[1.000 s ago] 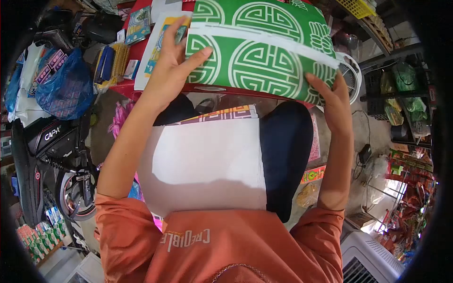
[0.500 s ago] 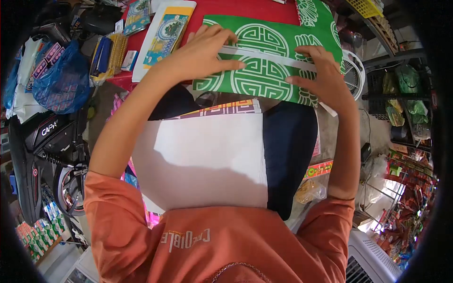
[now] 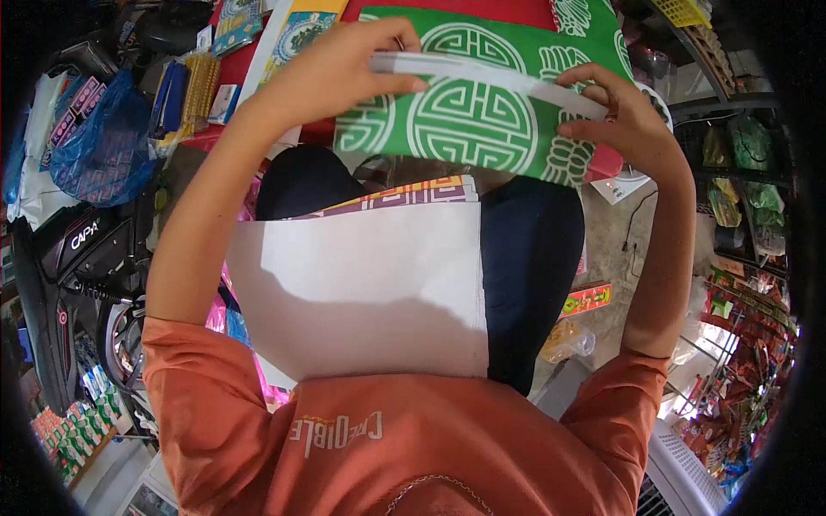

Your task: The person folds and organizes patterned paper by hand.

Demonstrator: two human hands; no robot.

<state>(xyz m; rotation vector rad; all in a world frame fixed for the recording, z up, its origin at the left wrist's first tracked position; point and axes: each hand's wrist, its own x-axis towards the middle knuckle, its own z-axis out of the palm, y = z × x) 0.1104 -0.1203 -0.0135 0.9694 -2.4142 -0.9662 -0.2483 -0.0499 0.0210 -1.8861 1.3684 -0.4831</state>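
Observation:
A green paper sheet with white round patterns is partly folded, and its strip with a white edge bows upward. My left hand grips the left end of this strip, thumb in front and fingers behind. At the other end, my right hand has its fingers curled round the strip, with the thumb on the near side. Across my lap rests a stack of white-backed paper sheets; purple and yellow printed edges show at its far side.
Beneath the green sheet is a red table. Printed packets and a yellow bundle lie at its left. A blue plastic bag and a black scooter are farther left. Shelves with goods stand at right.
The folded strip has risen and now bows between my hands. My left hand has shifted slightly left and up, and my right hand has moved right, closing round the strip's end.

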